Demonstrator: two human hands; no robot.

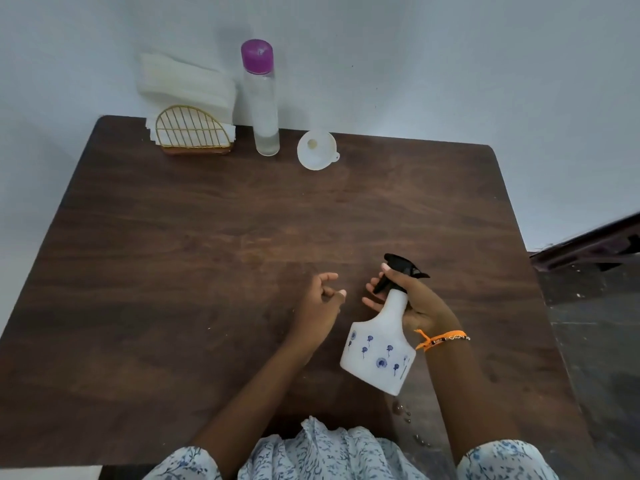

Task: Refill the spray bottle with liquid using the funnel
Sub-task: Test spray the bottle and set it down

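Toward five o'clock on the dark wooden tabletop [173,271], the right hand [412,303] is wrapped around the neck of the white spray bottle [379,348], just below its black trigger head [401,271], holding the bottle tilted and lifted, its base toward the person. Blue flower prints mark the bottle's body. An orange band [440,339] circles the right wrist. Just beside it at nine o'clock, the left hand [320,299] hovers with loosely curled fingers, gripping nothing. Far across at twelve o'clock, the white funnel [317,150] lies on the tabletop, wide mouth facing the camera. At eleven o'clock, just beside the funnel, stands a tall clear bottle [265,112] with a purple cap [257,55], liquid low inside. Farther toward ten o'clock, a gold wire holder [192,133] keeps white napkins [187,83] upright. A few water drops [403,412] lie below the spray bottle.
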